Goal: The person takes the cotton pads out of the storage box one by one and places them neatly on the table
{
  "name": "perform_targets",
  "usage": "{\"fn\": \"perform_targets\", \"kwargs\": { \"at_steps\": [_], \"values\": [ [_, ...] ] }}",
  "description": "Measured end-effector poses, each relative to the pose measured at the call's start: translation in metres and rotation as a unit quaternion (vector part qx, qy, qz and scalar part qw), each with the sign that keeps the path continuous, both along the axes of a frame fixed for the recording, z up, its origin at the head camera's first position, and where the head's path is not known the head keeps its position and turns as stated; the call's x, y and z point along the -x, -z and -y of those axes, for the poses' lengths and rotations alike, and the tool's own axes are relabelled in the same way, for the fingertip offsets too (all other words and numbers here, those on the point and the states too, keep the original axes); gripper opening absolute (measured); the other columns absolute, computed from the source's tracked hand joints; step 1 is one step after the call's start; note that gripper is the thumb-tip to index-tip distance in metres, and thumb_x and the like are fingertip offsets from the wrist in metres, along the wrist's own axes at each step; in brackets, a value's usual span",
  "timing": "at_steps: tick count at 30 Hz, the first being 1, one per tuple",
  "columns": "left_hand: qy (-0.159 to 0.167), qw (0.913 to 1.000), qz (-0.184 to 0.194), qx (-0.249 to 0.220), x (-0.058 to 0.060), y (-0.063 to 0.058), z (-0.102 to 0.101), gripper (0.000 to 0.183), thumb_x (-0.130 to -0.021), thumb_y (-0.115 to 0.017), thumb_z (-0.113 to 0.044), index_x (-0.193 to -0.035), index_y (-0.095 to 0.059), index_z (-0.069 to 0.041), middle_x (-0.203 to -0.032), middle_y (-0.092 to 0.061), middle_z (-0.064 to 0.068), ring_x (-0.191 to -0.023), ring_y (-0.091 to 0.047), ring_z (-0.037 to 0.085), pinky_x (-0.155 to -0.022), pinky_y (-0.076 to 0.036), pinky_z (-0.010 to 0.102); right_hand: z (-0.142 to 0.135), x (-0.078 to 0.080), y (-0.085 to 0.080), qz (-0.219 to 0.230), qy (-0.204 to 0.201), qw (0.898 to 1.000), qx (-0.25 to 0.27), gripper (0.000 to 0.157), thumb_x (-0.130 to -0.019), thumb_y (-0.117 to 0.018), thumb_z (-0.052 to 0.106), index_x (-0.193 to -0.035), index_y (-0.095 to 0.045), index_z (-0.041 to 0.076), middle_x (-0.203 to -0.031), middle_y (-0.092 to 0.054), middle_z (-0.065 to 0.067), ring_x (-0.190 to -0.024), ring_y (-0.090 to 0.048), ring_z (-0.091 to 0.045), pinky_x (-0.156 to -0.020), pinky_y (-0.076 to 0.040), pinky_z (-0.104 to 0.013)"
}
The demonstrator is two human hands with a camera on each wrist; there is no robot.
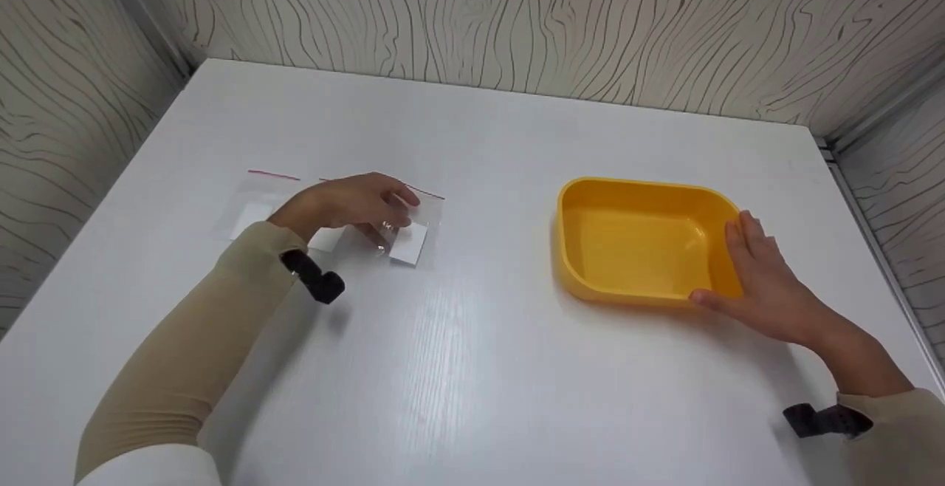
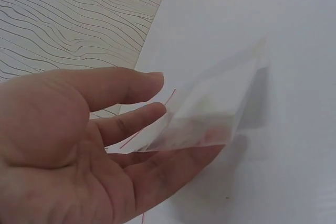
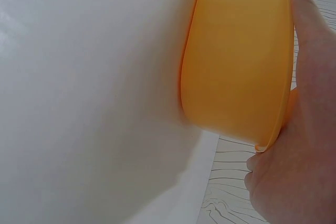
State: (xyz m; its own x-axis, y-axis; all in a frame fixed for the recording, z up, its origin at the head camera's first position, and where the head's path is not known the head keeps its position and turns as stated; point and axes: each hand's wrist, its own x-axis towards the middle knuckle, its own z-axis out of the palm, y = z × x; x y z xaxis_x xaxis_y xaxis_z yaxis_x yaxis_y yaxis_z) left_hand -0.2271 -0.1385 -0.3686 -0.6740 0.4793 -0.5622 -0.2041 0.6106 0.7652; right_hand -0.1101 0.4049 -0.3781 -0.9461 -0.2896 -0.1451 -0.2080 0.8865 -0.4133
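Around a clear zip bag (image 1: pixel 435 229) with a white card inside is my left hand (image 1: pixel 354 202). In the left wrist view, some fingers lie behind the raised, tilted bag (image 2: pixel 210 108), while the thumb stands apart from it. A second bag, holding a white card (image 1: pixel 326 238), lies partly hidden under this hand. Farther left is another clear bag (image 1: pixel 275 189), also with a white card. My right hand (image 1: pixel 771 286) rests on the near right corner of a yellow plastic container (image 1: pixel 627 242), its fingers along the right rim and its thumb on the near rim.
Bags and container lie on a white table (image 1: pixel 472 368). Walls with a wood-grain pattern (image 1: pixel 472 21) stand behind it and at both sides. The container has raised walls with rounded corners. A black wrist mount (image 1: pixel 314 277) juts out below the left wrist.
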Motion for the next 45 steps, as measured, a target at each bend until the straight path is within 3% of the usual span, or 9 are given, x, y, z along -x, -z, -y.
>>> {"fn": "perform_targets", "kwargs": {
  "at_steps": [8,12,26,34,45],
  "values": [
    [-0.006,0.9997,0.013,0.022,-0.002,-0.011,-0.002,0.062,-0.099,-0.064,-0.021,-0.154,-0.037,-0.008,-0.143,-0.048,0.016,-0.118,-0.06,0.03,-0.086,-0.061,0.037,0.0,0.0,0.0,-0.005,-0.002,1.0,-0.004,0.114,-0.094,-0.07,0.046,-0.155,0.006,-0.013,-0.163,0.018,-0.032,-0.15,0.016,-0.049,-0.122,0.013,-0.053],
    [-0.004,0.9994,0.018,0.028,-0.003,-0.015,-0.003,0.064,-0.1,-0.064,-0.023,-0.155,-0.035,-0.008,-0.146,-0.047,0.017,-0.124,-0.058,0.031,-0.086,-0.061,0.038,0.0,0.0,0.0,-0.003,0.0,1.0,-0.003,0.114,-0.094,-0.07,0.046,-0.155,0.006,-0.012,-0.163,0.018,-0.031,-0.15,0.015,-0.049,-0.122,0.012,-0.056],
    [0.005,0.9992,0.002,0.039,-0.002,-0.023,0.004,0.061,-0.102,-0.06,-0.029,-0.154,-0.037,-0.007,-0.145,-0.05,0.02,-0.123,-0.06,0.034,-0.091,-0.059,0.04,0.0,0.0,-0.001,-0.001,-0.005,1.0,-0.005,0.114,-0.094,-0.07,0.046,-0.155,0.007,-0.013,-0.163,0.021,-0.03,-0.15,0.018,-0.048,-0.122,0.016,-0.05],
    [0.003,0.9986,0.002,0.053,-0.003,-0.026,0.007,0.061,-0.103,-0.059,-0.03,-0.152,-0.037,-0.002,-0.147,-0.048,0.023,-0.133,-0.052,0.035,-0.088,-0.06,0.041,0.0,0.001,-0.001,0.004,-0.002,1.0,-0.003,0.114,-0.094,-0.07,0.047,-0.155,0.007,-0.012,-0.163,0.021,-0.029,-0.15,0.017,-0.049,-0.121,0.015,-0.053],
    [-0.005,0.998,-0.009,0.062,0.003,-0.029,0.01,0.058,-0.104,-0.057,-0.029,-0.152,-0.039,-0.003,-0.147,-0.05,0.021,-0.133,-0.053,0.033,-0.087,-0.06,0.039,0.0,0.001,-0.003,0.013,-0.001,1.0,-0.001,0.116,-0.093,-0.071,0.046,-0.155,0.008,-0.012,-0.163,0.023,-0.029,-0.149,0.016,-0.051,-0.12,0.01,-0.061]
  ]
}}
